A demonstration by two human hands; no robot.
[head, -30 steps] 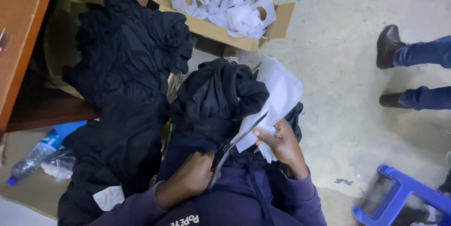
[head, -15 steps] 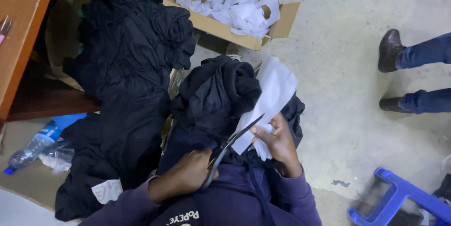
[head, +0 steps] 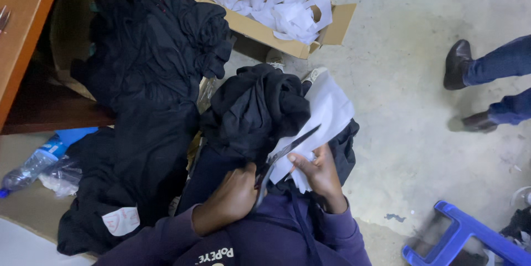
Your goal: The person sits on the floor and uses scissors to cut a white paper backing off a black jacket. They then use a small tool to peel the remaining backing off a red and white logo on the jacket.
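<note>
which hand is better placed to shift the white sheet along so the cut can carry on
The right hand, probably: it already grips the white sheet at its lower edge. The left hand is busy in the handles of the scissors, whose blades stand open against the sheet.

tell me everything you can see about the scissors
The scissors are dark, slim and long-bladed, probably metal. The blades are slightly parted and point up and to the right, lying against a white sheet that looks like paper or stiff fabric. The left hand grips the handles, which are mostly hidden. The right hand holds the sheet just beside the blades. Bunched black cloth lies right behind them on the person's lap.
</note>
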